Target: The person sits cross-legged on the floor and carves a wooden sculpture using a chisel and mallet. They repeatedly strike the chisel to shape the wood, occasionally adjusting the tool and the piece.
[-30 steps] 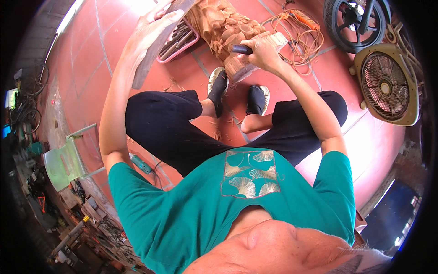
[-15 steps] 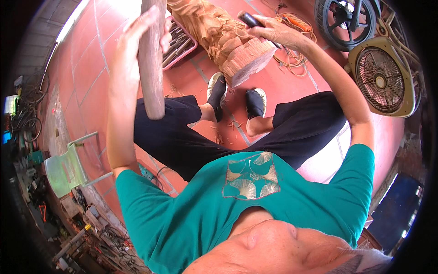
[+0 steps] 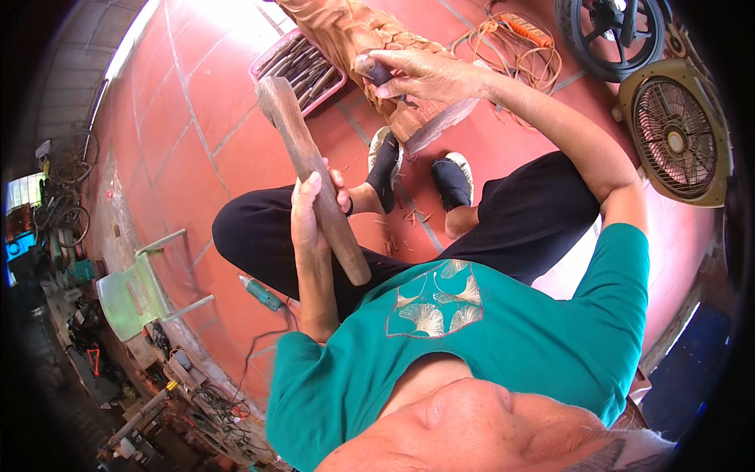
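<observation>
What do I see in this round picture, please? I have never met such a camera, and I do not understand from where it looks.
There is no machine here, only a person's two bare hands. The camera sits on the person's head and looks down through a very wide lens, so straight edges bend near the rim. Left in the picture is the person's left.

The left hand holds a long wooden bar. The right hand holds a short dark handle; the rest of that tool is hard to make out.

On the red tiled floor lie a carved piece of wood, a pink tray full of long, thin pieces, and an orange cord. A fan stands at the right.
</observation>
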Demonstrator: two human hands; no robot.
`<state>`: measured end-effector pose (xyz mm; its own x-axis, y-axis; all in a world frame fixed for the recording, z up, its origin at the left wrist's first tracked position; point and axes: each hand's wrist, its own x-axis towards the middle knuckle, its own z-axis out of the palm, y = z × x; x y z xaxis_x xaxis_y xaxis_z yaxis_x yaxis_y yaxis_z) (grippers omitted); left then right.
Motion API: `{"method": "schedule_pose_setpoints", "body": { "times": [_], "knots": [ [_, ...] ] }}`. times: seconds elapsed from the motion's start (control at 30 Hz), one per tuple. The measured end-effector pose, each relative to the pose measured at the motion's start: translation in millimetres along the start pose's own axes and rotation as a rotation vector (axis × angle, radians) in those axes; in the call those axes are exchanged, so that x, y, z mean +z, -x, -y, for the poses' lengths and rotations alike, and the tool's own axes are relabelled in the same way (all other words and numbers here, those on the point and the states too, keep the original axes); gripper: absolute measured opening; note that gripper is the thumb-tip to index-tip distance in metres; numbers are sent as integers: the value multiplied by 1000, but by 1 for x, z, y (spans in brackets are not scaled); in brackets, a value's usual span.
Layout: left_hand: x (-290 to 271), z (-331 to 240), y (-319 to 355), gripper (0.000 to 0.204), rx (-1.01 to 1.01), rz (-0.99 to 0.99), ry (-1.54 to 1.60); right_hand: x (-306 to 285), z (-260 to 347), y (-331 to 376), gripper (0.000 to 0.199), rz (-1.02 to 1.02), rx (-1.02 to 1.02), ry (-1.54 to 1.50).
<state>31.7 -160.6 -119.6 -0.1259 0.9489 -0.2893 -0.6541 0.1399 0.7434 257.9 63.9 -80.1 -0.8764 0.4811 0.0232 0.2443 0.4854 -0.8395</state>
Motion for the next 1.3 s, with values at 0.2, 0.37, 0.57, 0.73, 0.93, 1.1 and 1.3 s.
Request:
{"method": "schedule_pose_setpoints", "body": {
  "times": [0.2, 0.37, 0.57, 0.73, 0.93, 1.1, 1.3],
  "knots": [
    [-6, 8, -8, 35, -63, -66, -125, 2, -10, -8, 52, -38, -26, -126],
    [-7, 15, -12, 31, -42, -90, -246, -6, -8, -5, 52, -78, 32, -178],
    [-5, 16, -14, 24, -39, -111, -302, -2, -27, -12, 59, 24, 18, -239],
    [-8, 16, -14, 22, -33, -128, -315, -2, -23, -9, 40, 38, -107, -94],
    [-11, 17, -13, 30, -46, -136, -351, -10, -3, -2, 17, 209, -234, -123],
    [-13, 17, -13, 29, -37, -149, -355, -18, 3, -3, 25, 78, -93, 115],
    [-16, 16, -14, 28, -58, -170, -322, -15, -1, -8, 43, 35, -93, 64]
  ]
}}
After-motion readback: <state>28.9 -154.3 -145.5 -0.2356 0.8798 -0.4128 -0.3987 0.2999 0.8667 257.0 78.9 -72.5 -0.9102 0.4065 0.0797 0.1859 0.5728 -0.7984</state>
